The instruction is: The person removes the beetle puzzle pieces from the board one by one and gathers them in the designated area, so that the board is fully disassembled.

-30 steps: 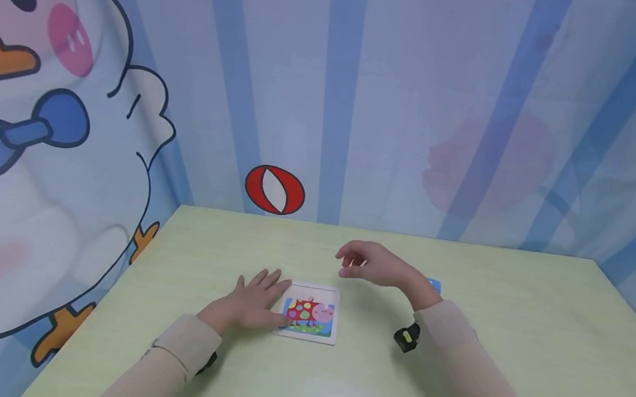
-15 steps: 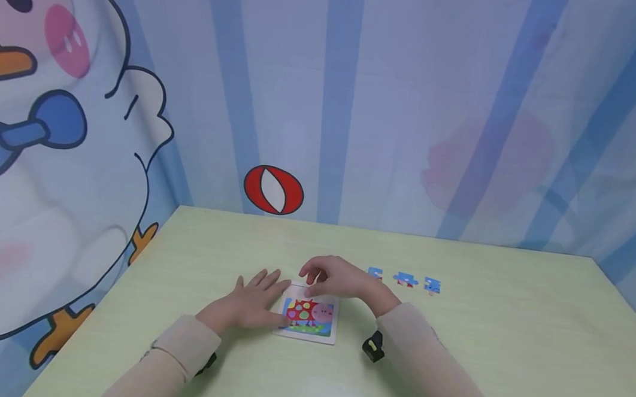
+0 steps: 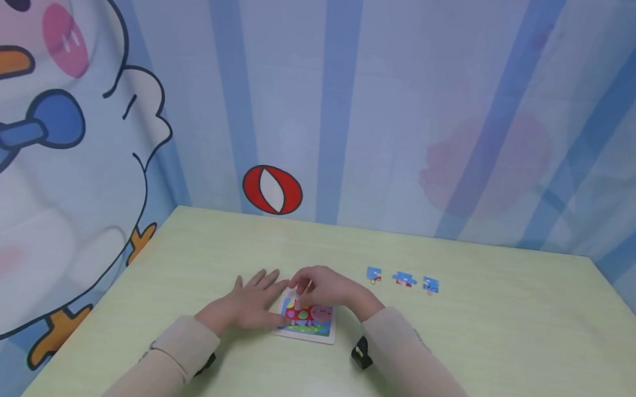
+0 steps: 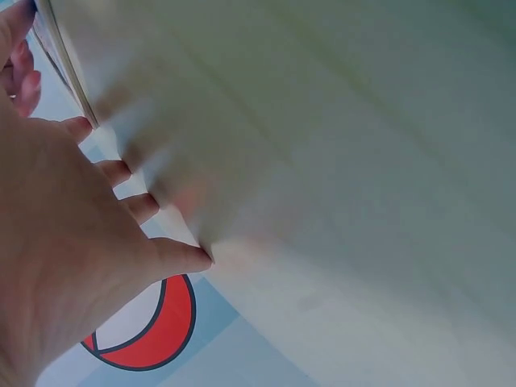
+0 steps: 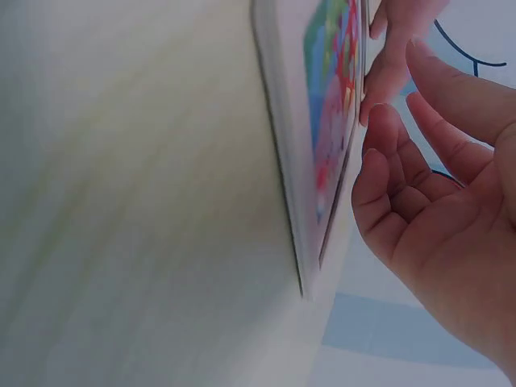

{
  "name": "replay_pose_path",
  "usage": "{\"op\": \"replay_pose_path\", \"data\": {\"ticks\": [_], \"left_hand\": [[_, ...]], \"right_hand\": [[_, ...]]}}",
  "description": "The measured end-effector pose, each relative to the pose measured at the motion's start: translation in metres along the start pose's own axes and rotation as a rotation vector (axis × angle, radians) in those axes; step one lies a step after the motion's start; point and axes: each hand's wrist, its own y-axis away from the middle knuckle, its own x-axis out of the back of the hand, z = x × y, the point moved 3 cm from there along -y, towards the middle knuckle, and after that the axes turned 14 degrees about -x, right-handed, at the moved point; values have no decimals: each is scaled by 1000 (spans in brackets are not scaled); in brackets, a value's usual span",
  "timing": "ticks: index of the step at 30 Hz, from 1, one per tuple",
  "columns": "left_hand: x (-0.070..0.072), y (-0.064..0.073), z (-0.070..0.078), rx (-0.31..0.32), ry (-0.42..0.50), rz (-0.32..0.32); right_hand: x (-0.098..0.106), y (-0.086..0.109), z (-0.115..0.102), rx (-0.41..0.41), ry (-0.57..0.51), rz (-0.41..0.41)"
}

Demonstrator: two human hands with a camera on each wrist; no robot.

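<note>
A square jigsaw tray (image 3: 307, 339) with a pale frame lies on the table; its picture shows a pink pig with a red spotted body, and a pale strip runs above the picture. My left hand (image 3: 247, 306) lies with spread fingers at the tray's left side, thumb over its edge. Over the tray's upper left part is my right hand (image 3: 326, 289), fingers loosely bent. In the right wrist view, the right hand (image 5: 443, 185) shows nothing between thumb and fingers. Its fingertips overlap the picture's top edge in the head view.
Three loose blue jigsaw pieces, a left one (image 3: 374, 275), a middle one (image 3: 404, 279) and a right one (image 3: 430, 285), lie in a row right of the tray. A printed curtain (image 3: 387, 106) hangs behind the table (image 3: 505, 340).
My right hand has moved left and toward me, from beyond the tray's upper right onto its upper left part, uncovering the loose pieces. My left hand has stayed in place.
</note>
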Motion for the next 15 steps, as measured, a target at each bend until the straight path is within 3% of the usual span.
{"op": "replay_pose_path", "data": {"ticks": [15], "left_hand": [[0, 0, -1, -13, 1, -4]], "right_hand": [[-11, -3, -3, -13, 68, 16]]}}
